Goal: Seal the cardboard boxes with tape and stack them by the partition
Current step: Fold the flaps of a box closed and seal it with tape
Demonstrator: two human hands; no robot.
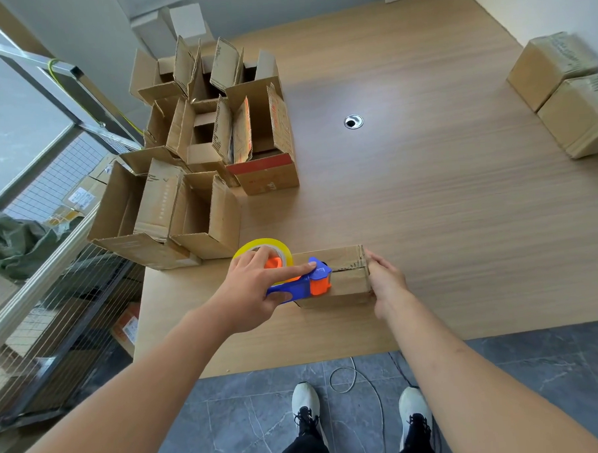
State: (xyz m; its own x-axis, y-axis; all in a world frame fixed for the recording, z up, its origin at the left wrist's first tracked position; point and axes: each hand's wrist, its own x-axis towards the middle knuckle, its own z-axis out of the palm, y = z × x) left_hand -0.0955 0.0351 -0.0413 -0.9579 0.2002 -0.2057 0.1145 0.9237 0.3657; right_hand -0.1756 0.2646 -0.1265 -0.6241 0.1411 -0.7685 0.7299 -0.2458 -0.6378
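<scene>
A small closed cardboard box (348,282) lies near the front edge of the wooden table (427,203). My left hand (256,293) grips a blue and orange tape dispenser (307,284) with a yellow tape roll (262,246), its front end on the box's top seam. My index finger lies straight along the dispenser's top. My right hand (385,280) holds the right end of the box, fingers bent over its edge. Two sealed boxes (565,88) sit at the far right of the table.
Several open cardboard boxes (212,151) with raised flaps crowd the left side of the table. A round cable hole (353,122) is in the tabletop's middle. A wire rack (54,305) with packages stands left of the table. A loose cable (345,378) lies on the floor by my feet.
</scene>
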